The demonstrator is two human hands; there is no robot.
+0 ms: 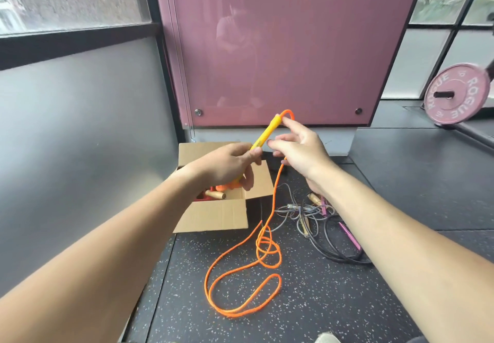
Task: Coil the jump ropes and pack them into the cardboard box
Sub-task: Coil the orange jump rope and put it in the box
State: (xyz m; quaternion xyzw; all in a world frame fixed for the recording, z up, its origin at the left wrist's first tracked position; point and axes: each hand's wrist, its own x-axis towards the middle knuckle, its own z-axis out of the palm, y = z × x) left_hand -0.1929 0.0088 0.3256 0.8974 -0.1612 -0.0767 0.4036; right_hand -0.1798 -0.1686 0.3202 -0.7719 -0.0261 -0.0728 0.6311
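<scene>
At the left, an open brown cardboard box (pixel 213 217) sits on the speckled black rubber floor (pixel 334 302), holding wooden-handled items. Above it, the left hand (pixel 227 166) has its grip closed around the lower end of a yellow plastic jump-rope handle (pixel 267 132), tilted up to the right. The thin orange rope (pixel 267 249) arcs from the handle's top, passes the right hand (pixel 302 150), whose grip is loosely open with fingers touching the cord, and drops into loose loops on the floor. Farther right lies a tangle of grey, black and purple jump ropes (pixel 320 225); a pink weight plate (pixel 457 94) stands beyond.
</scene>
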